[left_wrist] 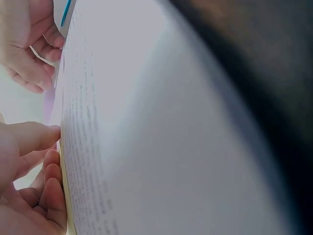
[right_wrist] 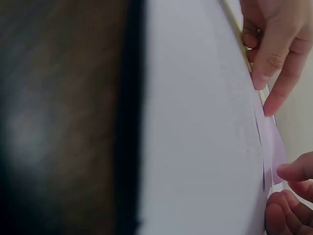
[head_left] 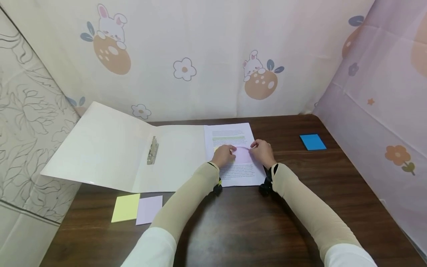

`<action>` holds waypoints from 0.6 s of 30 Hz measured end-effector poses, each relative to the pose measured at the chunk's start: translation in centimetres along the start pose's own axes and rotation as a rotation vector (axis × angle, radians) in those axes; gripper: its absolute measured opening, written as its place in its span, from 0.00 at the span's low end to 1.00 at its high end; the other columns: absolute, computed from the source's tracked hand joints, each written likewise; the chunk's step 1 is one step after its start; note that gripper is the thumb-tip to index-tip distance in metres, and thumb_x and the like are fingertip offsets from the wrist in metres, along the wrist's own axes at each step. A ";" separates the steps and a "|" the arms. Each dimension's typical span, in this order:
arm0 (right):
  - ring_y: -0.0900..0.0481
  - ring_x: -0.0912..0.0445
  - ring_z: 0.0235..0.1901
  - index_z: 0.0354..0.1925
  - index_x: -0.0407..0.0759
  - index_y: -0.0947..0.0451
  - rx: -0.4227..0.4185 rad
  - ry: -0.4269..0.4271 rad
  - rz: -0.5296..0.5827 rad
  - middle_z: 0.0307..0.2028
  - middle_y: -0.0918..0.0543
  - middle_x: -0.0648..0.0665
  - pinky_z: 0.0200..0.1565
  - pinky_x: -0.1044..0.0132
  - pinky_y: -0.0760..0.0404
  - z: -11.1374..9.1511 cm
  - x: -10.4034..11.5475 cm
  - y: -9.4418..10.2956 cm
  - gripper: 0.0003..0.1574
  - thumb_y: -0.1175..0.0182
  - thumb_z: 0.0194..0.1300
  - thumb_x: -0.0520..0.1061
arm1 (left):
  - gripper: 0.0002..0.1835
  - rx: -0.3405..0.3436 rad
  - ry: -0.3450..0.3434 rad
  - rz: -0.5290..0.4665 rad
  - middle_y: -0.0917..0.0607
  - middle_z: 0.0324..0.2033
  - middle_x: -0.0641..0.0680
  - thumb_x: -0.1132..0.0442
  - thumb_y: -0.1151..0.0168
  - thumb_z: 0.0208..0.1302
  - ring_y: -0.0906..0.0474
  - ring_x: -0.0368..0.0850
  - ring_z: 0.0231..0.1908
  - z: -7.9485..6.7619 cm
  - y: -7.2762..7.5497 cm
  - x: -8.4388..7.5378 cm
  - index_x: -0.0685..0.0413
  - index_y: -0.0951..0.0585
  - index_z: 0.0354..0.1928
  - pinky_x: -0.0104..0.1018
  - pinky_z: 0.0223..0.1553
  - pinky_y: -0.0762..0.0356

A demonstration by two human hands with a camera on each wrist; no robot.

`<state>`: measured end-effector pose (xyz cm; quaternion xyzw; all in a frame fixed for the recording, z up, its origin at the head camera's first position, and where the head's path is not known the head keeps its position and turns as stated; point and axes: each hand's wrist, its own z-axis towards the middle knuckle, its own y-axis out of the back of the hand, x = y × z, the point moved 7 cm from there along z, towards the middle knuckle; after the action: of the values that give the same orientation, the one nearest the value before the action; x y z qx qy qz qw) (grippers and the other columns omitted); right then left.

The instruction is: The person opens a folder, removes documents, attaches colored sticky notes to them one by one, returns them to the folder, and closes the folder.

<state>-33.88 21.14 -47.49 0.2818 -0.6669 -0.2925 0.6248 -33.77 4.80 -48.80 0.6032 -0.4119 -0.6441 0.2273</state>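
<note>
Printed pages [head_left: 238, 178] lie at the right side of an opened white binder [head_left: 180, 155]. Over the text of the top page is a purple sticky note [head_left: 242, 155], its upper edge bowed up a little. My left hand [head_left: 224, 155] pinches the note's left side with thumb and index finger. At the opposite corner my right hand [head_left: 263, 152] pinches it between thumb and curled fingers; the lifted purple paper [right_wrist: 278, 156] shows beside the thumb in the right wrist view. A yellow strip [left_wrist: 69, 210] shows beneath the left fingers in the left wrist view.
A yellow sticky pad [head_left: 125, 208] and a purple sticky pad [head_left: 149, 210] lie in front of the binder. A blue sticky pad [head_left: 313, 142] lies at the right on the dark wooden table [head_left: 240, 230]. The binder's metal clip [head_left: 152, 151] stands up. Patterned curtain [head_left: 213, 59] hangs behind.
</note>
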 end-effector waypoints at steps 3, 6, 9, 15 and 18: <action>0.24 0.47 0.35 0.39 0.35 0.17 -0.002 0.090 -0.097 0.35 0.16 0.37 0.37 0.60 0.27 -0.4 0.7 -0.1 0.11 0.41 0.61 0.40 | 0.19 0.021 0.013 0.003 0.13 0.39 0.52 0.62 0.36 0.63 0.21 0.41 0.37 -0.1 -0.1 0.1 0.50 0.18 0.57 0.31 0.40 0.26; 0.23 0.47 0.36 0.39 0.35 0.15 0.012 0.167 -0.166 0.36 0.16 0.37 0.40 0.56 0.26 -0.7 1.6 -0.4 0.11 0.41 0.62 0.39 | 0.20 0.029 0.011 0.010 0.13 0.38 0.53 0.63 0.36 0.63 0.22 0.41 0.35 -0.1 -0.1 0.0 0.50 0.19 0.58 0.30 0.36 0.27; 0.24 0.48 0.35 0.43 0.35 0.15 0.060 0.230 -0.216 0.38 0.16 0.37 0.40 0.57 0.25 -0.8 2.4 -0.9 0.13 0.41 0.63 0.39 | 0.21 0.030 -0.004 0.035 0.13 0.37 0.53 0.63 0.37 0.64 0.23 0.40 0.32 -0.1 -0.1 -0.2 0.50 0.20 0.59 0.28 0.33 0.29; 0.23 0.49 0.37 0.64 0.37 0.29 0.326 0.363 -0.327 0.46 0.16 0.33 0.42 0.56 0.25 -1.5 3.8 -3.3 0.29 0.43 0.67 0.42 | 0.23 0.032 -0.055 0.123 0.14 0.31 0.53 0.62 0.38 0.65 0.30 0.39 0.25 -0.1 -0.1 -0.7 0.51 0.24 0.63 0.25 0.27 0.37; 0.20 0.44 0.50 0.70 0.36 0.37 0.406 0.413 -0.405 0.59 0.22 0.31 0.55 0.50 0.24 -2.0 4.4 -4.0 0.35 0.44 0.69 0.46 | 0.24 0.019 -0.090 0.180 0.16 0.26 0.52 0.62 0.39 0.65 0.32 0.39 0.22 -0.2 0.1 -1.1 0.52 0.25 0.64 0.25 0.25 0.39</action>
<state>-32.10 15.11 -47.42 0.5799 -0.5016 -0.2089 0.6070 -33.36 5.54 -48.11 0.5363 -0.4803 -0.6437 0.2595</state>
